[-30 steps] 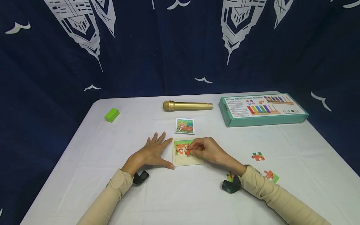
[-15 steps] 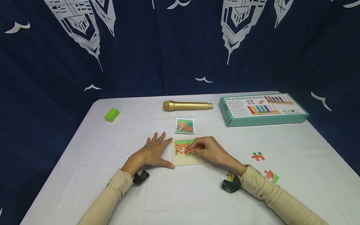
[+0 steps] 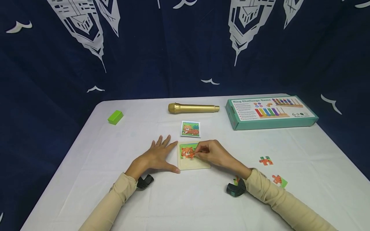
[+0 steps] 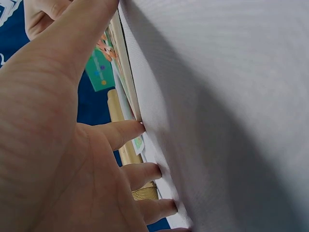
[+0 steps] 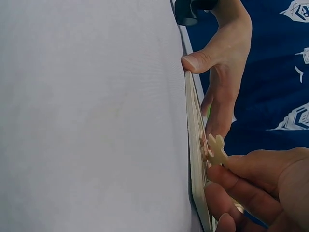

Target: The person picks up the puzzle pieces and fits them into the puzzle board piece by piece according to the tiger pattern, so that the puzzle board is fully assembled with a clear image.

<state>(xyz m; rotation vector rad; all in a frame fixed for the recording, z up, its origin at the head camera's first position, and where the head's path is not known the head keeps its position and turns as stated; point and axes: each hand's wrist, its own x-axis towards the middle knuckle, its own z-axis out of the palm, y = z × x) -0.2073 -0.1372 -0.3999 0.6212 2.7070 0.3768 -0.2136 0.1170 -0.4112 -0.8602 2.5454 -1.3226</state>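
A square wooden puzzle board (image 3: 193,165) lies on the table, its upper left part covered by a tiger-face picture. Spread beside the board's left edge is my left hand (image 3: 159,157), fingers straight, with the thumb and index tips touching that edge. Over the board, my right hand (image 3: 213,154) pinches a small puzzle piece (image 5: 217,150) between thumb and fingers. From the right wrist camera, the piece's pale back shows, tilted against the board's surface. The right fingers hide the board's upper right part in the head view.
A tiger picture card (image 3: 190,129) lies behind the board, with a gold microphone (image 3: 193,108) farther back. Loose puzzle pieces (image 3: 266,160) lie at right, one partly behind the right wrist. A green block (image 3: 115,117) is far left; a teal game box (image 3: 271,113) is back right.
My right hand has shifted and turned the pinched piece slightly, and the gap beside the tiger's face looks smaller. The left hand keeps its place.
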